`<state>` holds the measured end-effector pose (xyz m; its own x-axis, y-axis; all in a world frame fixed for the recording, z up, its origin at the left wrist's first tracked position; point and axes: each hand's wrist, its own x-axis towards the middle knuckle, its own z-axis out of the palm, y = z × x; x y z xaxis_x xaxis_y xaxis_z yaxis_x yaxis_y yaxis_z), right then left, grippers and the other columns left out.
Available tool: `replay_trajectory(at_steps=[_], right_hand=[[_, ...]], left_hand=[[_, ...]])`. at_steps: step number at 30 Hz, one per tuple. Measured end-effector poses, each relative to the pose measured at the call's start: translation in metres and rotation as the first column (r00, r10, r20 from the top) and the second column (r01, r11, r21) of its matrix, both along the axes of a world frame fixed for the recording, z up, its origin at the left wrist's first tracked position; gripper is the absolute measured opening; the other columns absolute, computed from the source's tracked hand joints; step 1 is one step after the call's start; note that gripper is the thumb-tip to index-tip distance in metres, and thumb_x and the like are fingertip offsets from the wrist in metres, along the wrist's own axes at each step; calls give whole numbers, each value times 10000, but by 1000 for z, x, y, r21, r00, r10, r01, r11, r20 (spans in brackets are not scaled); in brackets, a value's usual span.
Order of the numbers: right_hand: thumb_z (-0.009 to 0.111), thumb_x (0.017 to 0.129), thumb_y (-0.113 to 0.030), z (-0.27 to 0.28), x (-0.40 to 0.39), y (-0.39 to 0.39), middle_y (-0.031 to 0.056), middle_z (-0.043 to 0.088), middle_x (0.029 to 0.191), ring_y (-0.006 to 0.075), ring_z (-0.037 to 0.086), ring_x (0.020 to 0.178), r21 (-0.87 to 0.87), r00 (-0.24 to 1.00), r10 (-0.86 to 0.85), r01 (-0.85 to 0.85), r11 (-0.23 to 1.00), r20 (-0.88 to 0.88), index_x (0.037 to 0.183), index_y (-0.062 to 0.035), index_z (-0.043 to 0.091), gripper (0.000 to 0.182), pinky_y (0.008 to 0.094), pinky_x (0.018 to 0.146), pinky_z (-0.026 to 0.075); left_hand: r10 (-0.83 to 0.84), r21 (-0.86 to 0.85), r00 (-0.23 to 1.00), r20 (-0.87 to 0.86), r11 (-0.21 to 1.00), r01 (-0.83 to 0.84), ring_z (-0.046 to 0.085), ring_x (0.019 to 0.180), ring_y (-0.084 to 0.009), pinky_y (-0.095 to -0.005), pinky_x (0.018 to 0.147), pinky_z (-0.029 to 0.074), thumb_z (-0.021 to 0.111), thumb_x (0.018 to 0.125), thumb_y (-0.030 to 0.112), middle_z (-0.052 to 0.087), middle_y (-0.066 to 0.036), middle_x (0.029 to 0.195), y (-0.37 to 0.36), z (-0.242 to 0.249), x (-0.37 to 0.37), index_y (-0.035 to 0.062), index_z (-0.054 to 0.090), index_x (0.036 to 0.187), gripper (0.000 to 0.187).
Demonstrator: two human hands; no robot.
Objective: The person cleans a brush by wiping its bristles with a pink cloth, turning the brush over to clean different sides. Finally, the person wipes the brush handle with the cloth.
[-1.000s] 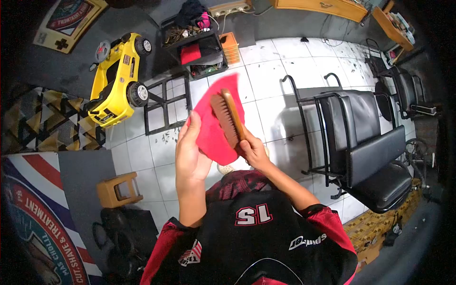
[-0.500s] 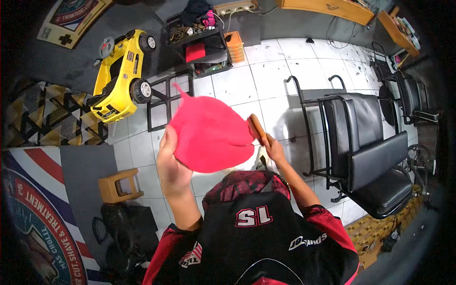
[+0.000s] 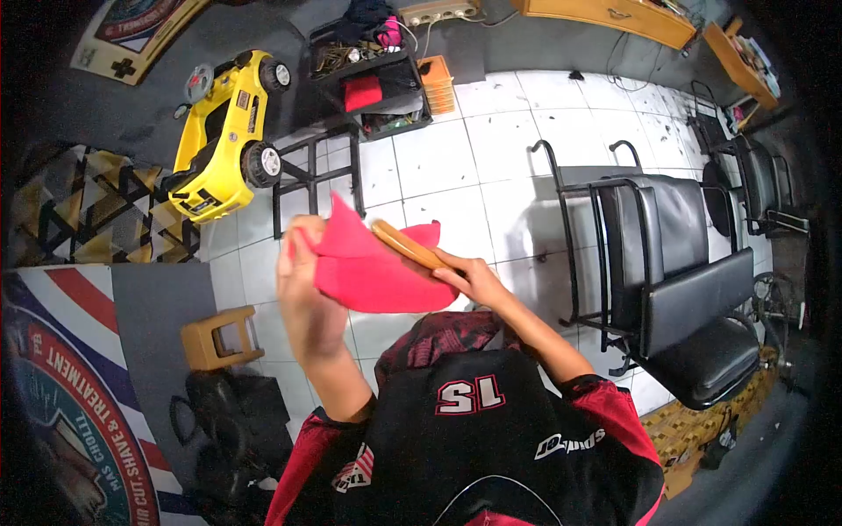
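Observation:
My left hand (image 3: 309,294) is closed on the left edge of a bright red piece of cloth (image 3: 377,285), held up in front of my chest. The cloth is folded, with a pointed corner sticking up. In my right hand (image 3: 471,278) is a brush with a smooth wooden back (image 3: 405,244), gripped at its right end. It slants across the cloth's upper side, its wooden face upward and its underside against the fabric.
A black padded chair (image 3: 667,263) with metal arms stands to the right. On the left are a yellow toy car (image 3: 224,131) and a small wooden stool (image 3: 219,339). A black frame (image 3: 317,171) and a loaded black cart (image 3: 364,70) stand ahead on the tiled floor (image 3: 438,158).
The cloth has tilted and folded from a broad rounded face to a narrower shape. My right hand has brought the brush leftward from the cloth's right edge onto its upper side.

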<state>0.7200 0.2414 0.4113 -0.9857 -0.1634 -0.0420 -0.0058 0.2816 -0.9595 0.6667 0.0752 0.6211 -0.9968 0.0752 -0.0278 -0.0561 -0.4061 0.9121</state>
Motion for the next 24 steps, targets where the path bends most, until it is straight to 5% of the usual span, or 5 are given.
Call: replay_trajectory(at_steps=[4,9,14,19,24], right_hand=[[532,825,-380,-148,39,31,188,617,854,359,589,797,578,932,-9,-218,786,363,1087,-117,573,373,417,673,465],[463,859,-367,-157,56,54,189,616,861,372,575,821,516,880,-212,-43,856,426,1041,-111,570,331,444,721,443],[471,887,-330,-43,5,20,118,603,725,197,589,668,-17,905,-314,333,943,287,1231,-96,464,416,315,595,452],[450,921,-266,88,-2,-11,-35,417,676,33,377,548,-786,975,24,162,597,220,1326,-46,330,476,184,443,317],[497,901,-228,37,-1,-17,31,565,834,74,499,719,-658,978,167,-45,752,124,1296,-47,383,449,216,604,421]], left_hand=[[47,134,987,-151,991,-27,477,730,-105,-247,674,410,474,890,271,462,-24,792,-25,2,-3,73,412,882,208],[123,-127,991,-45,984,-128,539,752,-132,-265,708,432,485,877,323,525,-38,814,-37,14,-7,67,468,912,259],[63,-321,990,125,947,-20,576,775,-157,-266,727,451,503,878,266,571,-77,883,-17,-6,-14,35,505,972,250],[-65,-240,992,106,967,89,530,796,-118,-240,733,419,472,898,213,522,-40,850,-7,-12,-12,31,486,957,192],[-3,-158,997,-78,987,-9,466,775,-74,-206,709,377,436,917,206,483,-28,851,5,10,-3,52,462,908,156]])
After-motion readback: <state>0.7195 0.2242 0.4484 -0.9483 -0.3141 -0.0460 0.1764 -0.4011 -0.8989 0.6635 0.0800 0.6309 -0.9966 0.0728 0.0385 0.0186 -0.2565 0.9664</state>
